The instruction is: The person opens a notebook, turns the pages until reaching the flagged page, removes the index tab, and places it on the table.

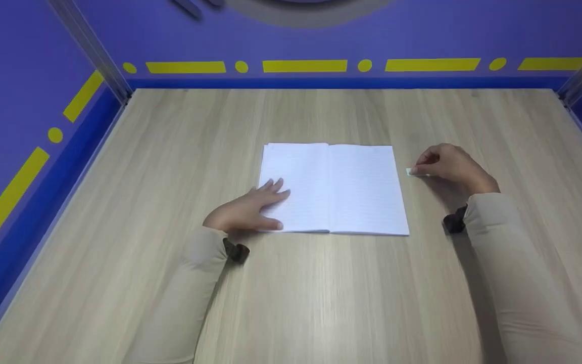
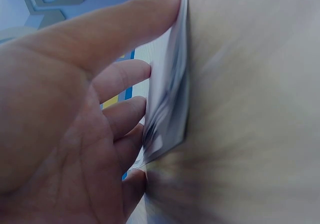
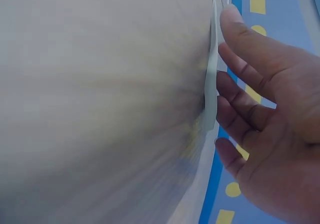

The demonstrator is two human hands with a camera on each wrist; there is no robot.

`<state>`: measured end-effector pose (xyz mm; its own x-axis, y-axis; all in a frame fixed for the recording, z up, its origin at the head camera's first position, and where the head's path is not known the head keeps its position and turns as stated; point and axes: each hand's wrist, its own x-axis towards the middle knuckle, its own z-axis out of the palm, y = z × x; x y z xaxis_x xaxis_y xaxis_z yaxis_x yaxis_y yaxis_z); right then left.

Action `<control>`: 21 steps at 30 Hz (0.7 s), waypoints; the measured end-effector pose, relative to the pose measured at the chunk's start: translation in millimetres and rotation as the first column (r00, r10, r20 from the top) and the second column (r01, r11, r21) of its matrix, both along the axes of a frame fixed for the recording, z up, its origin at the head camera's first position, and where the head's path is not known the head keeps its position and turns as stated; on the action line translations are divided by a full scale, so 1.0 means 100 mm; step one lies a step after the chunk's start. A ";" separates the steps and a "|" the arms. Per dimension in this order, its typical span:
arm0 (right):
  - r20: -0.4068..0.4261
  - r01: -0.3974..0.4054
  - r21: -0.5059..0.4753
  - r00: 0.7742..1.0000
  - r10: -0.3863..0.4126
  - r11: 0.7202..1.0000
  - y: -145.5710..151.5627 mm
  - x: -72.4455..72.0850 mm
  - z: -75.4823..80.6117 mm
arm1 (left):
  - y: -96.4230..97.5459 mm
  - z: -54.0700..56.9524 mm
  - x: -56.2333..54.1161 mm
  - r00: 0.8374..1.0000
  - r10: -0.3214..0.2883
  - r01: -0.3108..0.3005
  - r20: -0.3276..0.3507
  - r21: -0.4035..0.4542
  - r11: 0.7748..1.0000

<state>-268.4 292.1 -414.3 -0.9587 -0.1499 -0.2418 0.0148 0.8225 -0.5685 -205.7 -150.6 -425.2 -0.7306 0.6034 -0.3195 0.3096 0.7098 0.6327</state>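
Note:
An open notebook (image 1: 367,192) with white lined pages lies on the table. My left hand (image 1: 250,207) rests on its left page with fingers spread and the thumb near the bottom edge. In the left wrist view, the notebook's stacked page edges (image 2: 175,99) show beside my left hand (image 2: 65,114). Right of the notebook, a thin pale green strip (image 1: 408,172) lies on the table. My right hand (image 1: 452,164) is over it, fingertips down at the strip. From the right wrist, the strip (image 3: 211,84) appears long and flat, with my right hand's (image 3: 280,104) thumb and fingers bent loosely and apart along it.
The wood-grain table (image 1: 291,293) extends around the notebook. A blue wall (image 1: 291,45) with yellow marks borders the back, and another panel (image 1: 13,91) stands along the left. A dark wrist camera (image 1: 236,251) sits below the left hand, another (image 1: 455,221) below the right.

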 end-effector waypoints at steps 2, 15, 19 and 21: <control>0.016 0.007 0.021 1.000 -0.008 1.000 -0.02 -0.02 0.01 | 0.00 0.00 0.00 1.000 0.004 -0.004 0.002 0.002 1.000; 0.136 0.085 0.147 0.985 -0.106 0.985 -0.12 -0.11 0.13 | 0.01 0.01 0.00 1.000 -0.005 0.005 -0.005 0.010 1.000; 0.160 0.130 0.157 0.975 -0.155 0.979 -0.16 -0.13 0.14 | 0.01 0.01 0.00 1.000 -0.011 0.011 -0.011 0.007 1.000; 0.157 0.129 0.156 0.976 -0.153 0.979 -0.17 -0.14 0.13 | 0.00 0.01 0.00 1.000 -0.009 0.009 -0.014 -0.002 1.000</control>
<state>-282.4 275.0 -400.9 -0.9116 0.0322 -0.4098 0.2214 0.8785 -0.4234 -205.9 -150.5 -424.6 -0.7300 0.6090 -0.3101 0.3247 0.7084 0.6267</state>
